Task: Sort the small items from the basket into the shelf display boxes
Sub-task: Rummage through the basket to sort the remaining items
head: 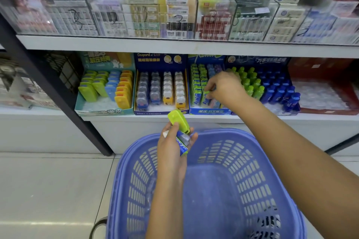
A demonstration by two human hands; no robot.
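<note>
Shop shelving is carrying rows of display boxes, where the right hand (223,87) is pinching a green packet (205,96) into the blue display box (209,111). Over the purple basket (248,170), the left hand (172,147) is gripping a lime-green case (177,120) and a second packet (183,146) together. Crowded like that, one may be working loose, and a skewed push risks toppling neighbouring packets.

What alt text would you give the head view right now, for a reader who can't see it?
The right hand pinches a green packet in a blue display box on the shelf, while the left hand holds more small items above a purple basket.
</note>
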